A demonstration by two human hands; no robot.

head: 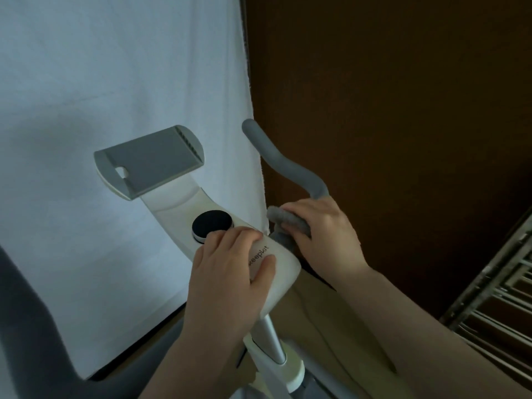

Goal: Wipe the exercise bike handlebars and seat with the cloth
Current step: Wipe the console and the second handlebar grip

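One cloth (pixel 289 221), two hands.

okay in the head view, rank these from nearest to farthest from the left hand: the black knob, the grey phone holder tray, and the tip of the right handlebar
From the left hand, which rests on the white bike column:
1. Black knob: just above the fingertips, almost touching them.
2. Grey phone holder tray: farther up and to the left, at the top of the column.
3. Right handlebar tip: up and slightly right, farthest, though not by much over the tray.

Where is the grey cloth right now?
In the head view, the cloth is right of centre, wrapped on the base of the right handlebar under the right hand, beside the white console that the left hand rests on.
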